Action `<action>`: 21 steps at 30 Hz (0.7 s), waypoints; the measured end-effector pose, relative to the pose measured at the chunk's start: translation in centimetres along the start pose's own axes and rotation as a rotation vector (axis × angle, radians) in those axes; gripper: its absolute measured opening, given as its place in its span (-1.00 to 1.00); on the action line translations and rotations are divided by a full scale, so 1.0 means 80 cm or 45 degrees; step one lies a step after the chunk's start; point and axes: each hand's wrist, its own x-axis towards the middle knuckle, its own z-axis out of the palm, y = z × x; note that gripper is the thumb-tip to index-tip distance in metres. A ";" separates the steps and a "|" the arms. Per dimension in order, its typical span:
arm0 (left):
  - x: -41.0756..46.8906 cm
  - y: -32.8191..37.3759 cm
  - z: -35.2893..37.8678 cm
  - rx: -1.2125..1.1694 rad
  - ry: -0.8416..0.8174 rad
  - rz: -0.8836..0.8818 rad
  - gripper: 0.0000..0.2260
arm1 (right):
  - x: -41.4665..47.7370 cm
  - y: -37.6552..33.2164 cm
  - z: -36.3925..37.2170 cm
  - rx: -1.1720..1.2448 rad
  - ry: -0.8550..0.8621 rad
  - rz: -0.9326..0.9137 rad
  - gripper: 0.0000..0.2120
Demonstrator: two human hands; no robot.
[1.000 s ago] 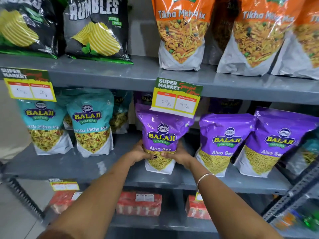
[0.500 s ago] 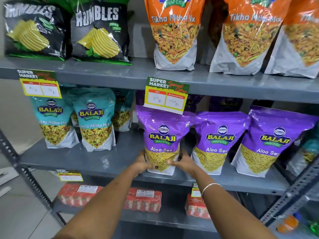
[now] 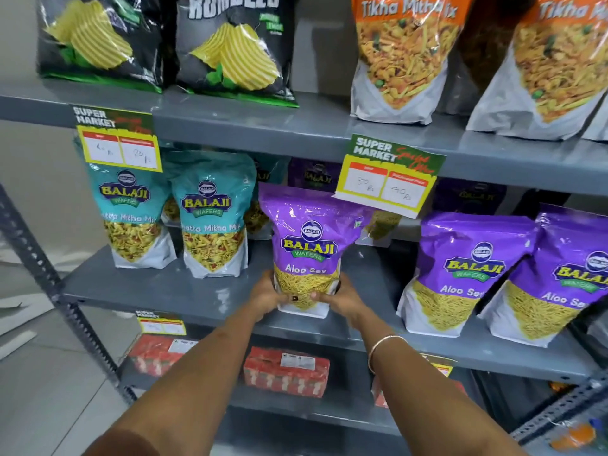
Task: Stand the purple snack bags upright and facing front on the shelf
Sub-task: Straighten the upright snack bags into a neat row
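A purple Aloo Sev bag [image 3: 309,238] stands upright and faces front on the grey middle shelf [image 3: 184,297]. My left hand [image 3: 268,296] grips its lower left side and my right hand [image 3: 342,299] grips its lower right, thumbs across the front. To the right, a second purple bag [image 3: 460,274] and a third purple bag [image 3: 559,284] stand leaning left, labels forward. More purple bags [image 3: 470,195] sit in shadow at the back of the shelf.
Teal mix bags [image 3: 210,218] stand left of the held bag. A yellow price tag [image 3: 388,176] hangs from the upper shelf just above it. Orange and black snack bags fill the top shelf; red packs [image 3: 286,371] lie on the lower shelf.
The held purple bag has shifted left, away from the second purple bag, leaving a wider gap. Both hands stay on its lower sides. The view has moved closer.
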 end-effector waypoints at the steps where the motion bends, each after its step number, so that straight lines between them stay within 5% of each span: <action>1: 0.005 -0.003 -0.006 0.007 -0.001 -0.008 -0.33 | 0.003 -0.001 0.007 0.001 -0.007 0.000 -0.26; 6: 0.024 -0.014 -0.023 0.007 -0.008 -0.021 -0.31 | 0.012 -0.008 0.023 -0.022 -0.023 -0.031 -0.31; 10: 0.021 -0.016 -0.022 0.080 -0.172 -0.253 -0.42 | 0.001 -0.002 0.008 -0.117 -0.023 0.074 -0.21; 12: 0.015 -0.011 -0.021 0.220 -0.351 -0.412 -0.84 | -0.005 0.006 -0.012 -0.303 0.027 0.191 -0.33; 14: 0.010 -0.008 -0.017 0.302 -0.481 -0.507 -0.84 | -0.019 0.006 -0.040 -0.594 0.064 0.335 -0.81; 19: -0.010 0.028 0.047 0.353 -0.702 -0.478 -0.82 | -0.048 0.038 -0.144 -0.878 -0.166 0.930 -0.67; 21: -0.019 0.041 0.086 0.309 -0.716 -0.405 -0.85 | -0.065 0.042 -0.186 -0.926 -0.116 0.960 -0.72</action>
